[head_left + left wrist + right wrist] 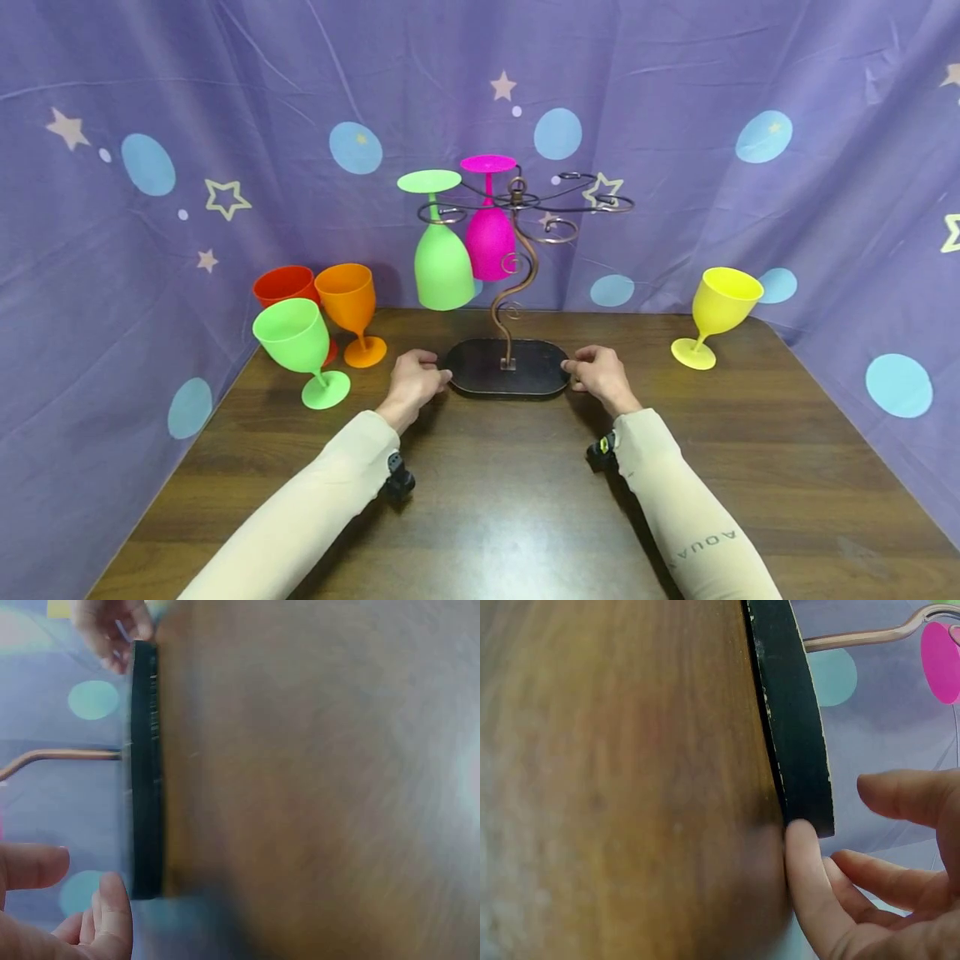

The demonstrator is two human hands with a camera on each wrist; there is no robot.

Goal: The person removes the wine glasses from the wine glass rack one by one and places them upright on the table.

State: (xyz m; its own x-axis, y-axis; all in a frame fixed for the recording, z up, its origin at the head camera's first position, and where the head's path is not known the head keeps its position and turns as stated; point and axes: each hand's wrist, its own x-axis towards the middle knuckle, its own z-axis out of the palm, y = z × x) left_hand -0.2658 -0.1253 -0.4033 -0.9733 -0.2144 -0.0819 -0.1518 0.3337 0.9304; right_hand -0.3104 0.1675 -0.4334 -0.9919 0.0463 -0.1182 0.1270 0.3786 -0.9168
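A metal stemware rack (517,287) with a wavy copper stem and curled arms stands on a black oval base (480,367). A light green goblet (444,267) and a magenta goblet (491,242) hang upside down from its left-side arms. My left hand (415,383) is by the base's left end; in the left wrist view its thumb (37,866) and fingers are spread, a small gap from the base. At the opposite end, my right hand (602,377) touches the base's lower edge with one fingertip (802,836), its thumb held apart.
On the table's left stand a red goblet (281,283), an orange goblet (348,298) and another light green goblet (292,336), all upright. A yellow goblet (723,302) stands upright at the right. Behind the wooden table (495,500) hangs a purple curtain (645,67).
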